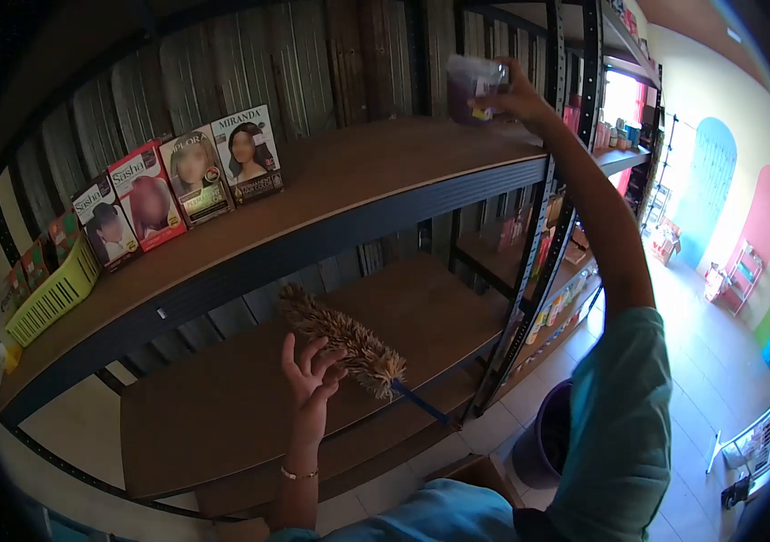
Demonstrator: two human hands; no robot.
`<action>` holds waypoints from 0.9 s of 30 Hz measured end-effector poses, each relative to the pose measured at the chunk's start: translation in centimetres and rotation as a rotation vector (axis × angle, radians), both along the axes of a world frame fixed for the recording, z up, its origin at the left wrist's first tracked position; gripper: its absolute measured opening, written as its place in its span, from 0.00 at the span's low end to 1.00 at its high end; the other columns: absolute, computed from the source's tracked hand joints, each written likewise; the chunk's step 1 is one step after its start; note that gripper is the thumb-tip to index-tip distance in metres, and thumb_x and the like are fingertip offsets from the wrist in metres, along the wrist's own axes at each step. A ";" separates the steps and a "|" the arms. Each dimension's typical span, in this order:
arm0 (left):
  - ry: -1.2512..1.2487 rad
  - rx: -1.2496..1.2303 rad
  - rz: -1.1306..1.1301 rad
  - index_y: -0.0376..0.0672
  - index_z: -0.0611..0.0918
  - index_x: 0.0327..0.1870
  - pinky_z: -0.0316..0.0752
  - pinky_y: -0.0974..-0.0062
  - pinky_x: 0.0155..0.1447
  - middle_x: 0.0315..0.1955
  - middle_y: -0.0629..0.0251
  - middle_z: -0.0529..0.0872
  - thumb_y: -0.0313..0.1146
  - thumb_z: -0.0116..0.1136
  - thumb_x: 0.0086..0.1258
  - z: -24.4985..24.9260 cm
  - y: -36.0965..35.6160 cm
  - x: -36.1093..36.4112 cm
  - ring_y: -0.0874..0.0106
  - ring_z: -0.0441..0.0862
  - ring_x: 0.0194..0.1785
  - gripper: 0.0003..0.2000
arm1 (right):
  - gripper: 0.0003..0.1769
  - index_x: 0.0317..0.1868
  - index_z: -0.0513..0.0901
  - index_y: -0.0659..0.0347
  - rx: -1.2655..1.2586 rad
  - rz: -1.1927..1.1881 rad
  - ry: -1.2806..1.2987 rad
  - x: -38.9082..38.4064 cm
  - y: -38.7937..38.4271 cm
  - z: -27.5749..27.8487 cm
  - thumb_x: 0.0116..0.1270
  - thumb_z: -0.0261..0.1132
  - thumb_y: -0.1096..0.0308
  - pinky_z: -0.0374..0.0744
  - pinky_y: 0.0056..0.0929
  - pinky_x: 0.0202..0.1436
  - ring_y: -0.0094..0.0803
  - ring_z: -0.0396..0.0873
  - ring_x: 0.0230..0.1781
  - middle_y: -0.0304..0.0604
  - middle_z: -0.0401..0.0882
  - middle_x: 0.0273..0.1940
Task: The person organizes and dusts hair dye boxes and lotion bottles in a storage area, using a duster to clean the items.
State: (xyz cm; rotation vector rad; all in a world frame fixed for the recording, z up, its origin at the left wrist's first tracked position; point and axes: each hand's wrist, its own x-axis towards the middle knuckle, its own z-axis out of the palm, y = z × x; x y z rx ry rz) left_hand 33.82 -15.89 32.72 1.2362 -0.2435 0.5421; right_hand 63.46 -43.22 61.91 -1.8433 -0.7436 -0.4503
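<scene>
Person: teal short-sleeved shirt (620,425), wide loose sleeves; thin pale bracelet (298,473) at wrist below left hand (311,366).

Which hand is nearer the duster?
Left. The left hand touches the duster over the lower shelf; the right hand is up at the upper shelf, holding a packet.

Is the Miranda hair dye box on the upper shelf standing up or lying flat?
Standing. The Miranda box sits upright on the shelf, front face outward, last in a row of other boxes.
</scene>
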 end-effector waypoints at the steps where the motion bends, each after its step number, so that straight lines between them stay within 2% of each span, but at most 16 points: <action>1: -0.001 0.010 -0.018 0.57 0.44 0.68 0.70 0.64 0.54 0.58 0.59 0.63 0.27 0.54 0.53 -0.2 0.4 -0.5 0.63 0.70 0.56 0.42 | 0.52 0.60 0.50 0.55 -0.005 0.007 -0.042 3.0 -0.1 -1.2 0.39 0.76 0.69 0.79 0.38 0.40 0.40 0.77 0.41 0.50 0.75 0.43; 2: -0.009 0.021 -0.030 0.57 0.44 0.68 0.70 0.64 0.54 0.58 0.59 0.63 0.26 0.54 0.52 -0.3 0.9 -0.8 0.63 0.70 0.56 0.42 | 0.52 0.60 0.50 0.54 -0.008 0.019 -0.091 6.5 -0.2 -2.4 0.39 0.77 0.69 0.79 0.39 0.39 0.40 0.76 0.42 0.50 0.74 0.44; 4: -0.021 0.033 -0.013 0.57 0.44 0.68 0.71 0.64 0.53 0.58 0.58 0.64 0.25 0.53 0.51 0.1 2.1 -1.1 0.62 0.71 0.54 0.42 | 0.52 0.60 0.50 0.53 -0.005 0.052 -0.089 7.4 0.6 -2.0 0.38 0.77 0.69 0.79 0.40 0.39 0.41 0.75 0.44 0.50 0.73 0.45; 6: -0.004 0.032 0.033 0.56 0.45 0.68 0.72 0.64 0.53 0.57 0.58 0.64 0.23 0.51 0.51 0.3 3.0 -1.6 0.61 0.72 0.53 0.42 | 0.52 0.60 0.50 0.52 -0.002 0.085 0.037 7.3 0.5 -2.4 0.38 0.77 0.69 0.79 0.42 0.39 0.42 0.74 0.46 0.51 0.72 0.47; 9: -0.003 -0.009 0.072 0.55 0.47 0.67 0.72 0.68 0.53 0.56 0.57 0.65 0.18 0.45 0.51 -0.1 3.5 -1.9 0.62 0.72 0.54 0.40 | 0.54 0.62 0.48 0.50 -0.044 0.072 0.059 7.7 0.6 -2.5 0.38 0.76 0.70 0.79 0.42 0.41 0.44 0.73 0.48 0.53 0.70 0.50; 16: 0.052 -0.035 0.041 0.54 0.49 0.67 0.72 0.67 0.54 0.54 0.55 0.67 0.21 0.47 0.51 -1.4 2.0 -1.0 0.63 0.73 0.52 0.39 | 0.61 0.68 0.39 0.47 -0.035 0.111 0.045 9.7 1.2 -3.0 0.41 0.74 0.72 0.77 0.44 0.48 0.50 0.68 0.55 0.59 0.65 0.56; 18: 0.073 -0.044 0.044 0.54 0.49 0.67 0.71 0.67 0.54 0.54 0.55 0.67 0.21 0.48 0.51 -1.6 1.7 -0.6 0.63 0.74 0.52 0.39 | 0.59 0.68 0.41 0.49 -0.029 0.148 0.098 9.4 1.2 -3.0 0.41 0.74 0.72 0.77 0.43 0.48 0.48 0.67 0.55 0.59 0.64 0.56; 21: 0.097 -0.032 0.083 0.49 0.52 0.65 0.72 0.64 0.53 0.50 0.56 0.70 0.22 0.48 0.52 -1.6 1.6 -0.5 0.63 0.74 0.50 0.36 | 0.58 0.68 0.42 0.51 -0.030 0.180 0.117 9.3 1.2 -2.7 0.42 0.73 0.74 0.77 0.42 0.48 0.46 0.68 0.55 0.60 0.63 0.56; 27: 0.125 -0.063 0.134 0.40 0.67 0.56 0.73 0.65 0.53 0.40 0.59 0.77 0.24 0.48 0.53 -3.4 3.3 -2.0 0.66 0.77 0.46 0.24 | 0.56 0.68 0.44 0.50 -0.031 0.207 0.115 10.6 0.9 -3.0 0.43 0.72 0.73 0.78 0.39 0.46 0.44 0.69 0.53 0.56 0.65 0.56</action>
